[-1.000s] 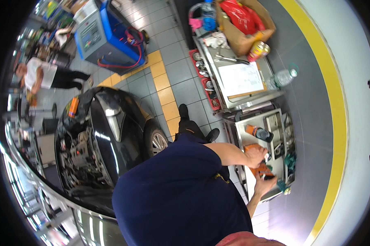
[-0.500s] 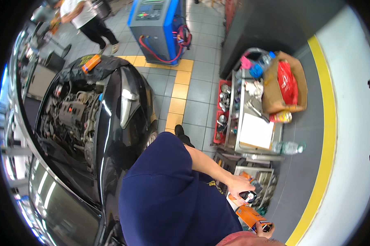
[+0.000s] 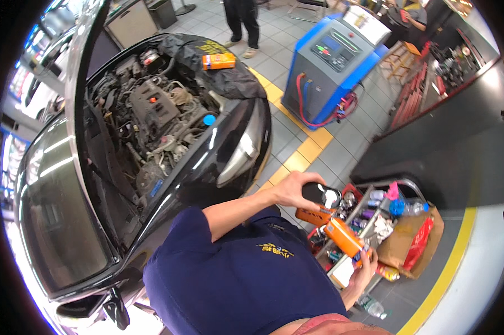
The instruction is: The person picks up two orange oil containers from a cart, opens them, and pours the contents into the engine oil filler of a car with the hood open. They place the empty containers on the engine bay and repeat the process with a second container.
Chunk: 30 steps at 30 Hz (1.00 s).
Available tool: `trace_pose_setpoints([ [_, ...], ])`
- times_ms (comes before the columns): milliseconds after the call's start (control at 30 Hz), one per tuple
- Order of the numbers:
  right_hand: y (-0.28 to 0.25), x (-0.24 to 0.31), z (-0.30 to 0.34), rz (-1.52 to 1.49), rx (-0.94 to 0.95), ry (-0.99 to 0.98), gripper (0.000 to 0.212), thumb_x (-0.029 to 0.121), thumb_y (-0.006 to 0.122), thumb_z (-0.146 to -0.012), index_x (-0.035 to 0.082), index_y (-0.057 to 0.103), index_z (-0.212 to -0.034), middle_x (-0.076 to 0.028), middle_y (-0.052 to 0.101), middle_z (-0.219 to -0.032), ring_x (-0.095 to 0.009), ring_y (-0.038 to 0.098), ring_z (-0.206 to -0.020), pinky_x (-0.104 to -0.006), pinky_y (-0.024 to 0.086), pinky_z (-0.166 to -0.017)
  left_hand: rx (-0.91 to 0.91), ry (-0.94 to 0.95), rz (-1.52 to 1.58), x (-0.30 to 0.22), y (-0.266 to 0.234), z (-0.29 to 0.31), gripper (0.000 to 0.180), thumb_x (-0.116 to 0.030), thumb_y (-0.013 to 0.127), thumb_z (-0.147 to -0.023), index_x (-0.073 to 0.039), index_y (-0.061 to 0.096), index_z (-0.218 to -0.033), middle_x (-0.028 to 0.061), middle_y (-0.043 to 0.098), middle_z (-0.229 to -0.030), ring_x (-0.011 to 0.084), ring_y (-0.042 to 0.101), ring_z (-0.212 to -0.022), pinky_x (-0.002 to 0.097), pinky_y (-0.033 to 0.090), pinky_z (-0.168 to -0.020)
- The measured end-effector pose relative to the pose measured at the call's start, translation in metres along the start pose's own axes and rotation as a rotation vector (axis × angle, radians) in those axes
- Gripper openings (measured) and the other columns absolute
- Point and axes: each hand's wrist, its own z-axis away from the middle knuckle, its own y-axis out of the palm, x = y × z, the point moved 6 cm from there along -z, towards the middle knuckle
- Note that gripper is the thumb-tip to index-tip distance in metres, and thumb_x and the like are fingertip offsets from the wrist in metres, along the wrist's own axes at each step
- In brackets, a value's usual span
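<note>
In front of my chest, my left hand (image 3: 294, 190) grips an orange container with a black top (image 3: 320, 195) from its upper side, its fingers curled round the dark end. My right hand (image 3: 365, 271) holds the lower end of a second orange container (image 3: 344, 237), which is tilted. The two orange containers are close together, their near ends almost touching or overlapping; I cannot tell which. Beyond my left arm, another orange container (image 3: 218, 61) lies on a black cover (image 3: 229, 81) over the front of the car.
The black car (image 3: 193, 190) with its engine bay (image 3: 157, 106) exposed is on my left. A blue and grey machine (image 3: 324, 72) with hoses stands ahead. A cluttered tool cart (image 3: 341, 273) and a cardboard box (image 3: 394, 245) with a red bag are right. A person (image 3: 242, 22) stands beyond the car.
My view has swung left toward the car. Both hands have come up from the lower part of the cart, carrying the orange containers to chest height.
</note>
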Motion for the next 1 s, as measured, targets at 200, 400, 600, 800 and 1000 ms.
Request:
trace_pose_setpoints([
  [200,0.261,0.001,-0.142,-0.002,0.446,0.053,0.081,0.016,0.095,-0.095,-0.004,0.053,-0.161,-0.018,0.070,-0.141,-0.028,0.072,-0.130,-0.0409,0.061,-0.110,-0.629,-0.031,0.023,0.008,-0.167,0.076,0.068,-0.025,0.105,-0.085,-0.003,0.071,-0.139,0.0061,0.079,-0.121,0.0170,0.075,-0.115,0.0357,0.059,-0.106],
  [400,0.558,-0.009,-0.221,0.063,0.827,-0.028,0.095,0.015,0.103,-0.088,-0.007,0.050,-0.163,-0.019,0.071,-0.142,-0.029,0.072,-0.131,-0.0421,0.057,-0.118,-1.174,-0.075,0.320,0.041,-0.233,0.161,0.076,-0.034,0.104,-0.082,0.002,0.070,-0.140,0.0065,0.078,-0.125,0.0168,0.075,-0.116,0.0345,0.058,-0.107],
  [600,0.828,-0.064,-0.259,0.268,1.057,-0.201,0.100,0.018,0.108,-0.084,-0.006,0.053,-0.164,-0.016,0.070,-0.146,-0.026,0.067,-0.137,-0.0398,0.053,-0.121,-1.547,-0.249,0.289,0.067,-0.262,0.152,0.088,-0.040,0.105,-0.079,0.004,0.067,-0.145,0.0098,0.078,-0.127,0.0196,0.077,-0.116,0.0357,0.061,-0.106],
  [800,0.969,-0.107,-0.260,0.502,1.311,-0.492,0.119,0.027,0.111,-0.077,0.000,0.043,-0.171,-0.021,0.060,-0.158,-0.031,0.059,-0.148,-0.0442,0.047,-0.129,-1.785,-0.357,0.203,0.050,-0.292,0.088,0.095,-0.047,0.104,-0.080,0.007,0.064,-0.147,0.0093,0.076,-0.129,0.0190,0.075,-0.118,0.0357,0.059,-0.107],
  [1000,0.999,-0.126,-0.269,0.782,1.671,-0.569,0.124,0.019,0.111,-0.069,0.000,0.037,-0.167,-0.025,0.050,-0.158,-0.045,0.055,-0.151,-0.0485,0.047,-0.132,-2.011,-0.340,0.093,0.028,-0.309,0.044,0.099,-0.043,0.111,-0.076,0.005,0.064,-0.150,0.0071,0.078,-0.126,0.0170,0.076,-0.116,0.0340,0.061,-0.105],
])
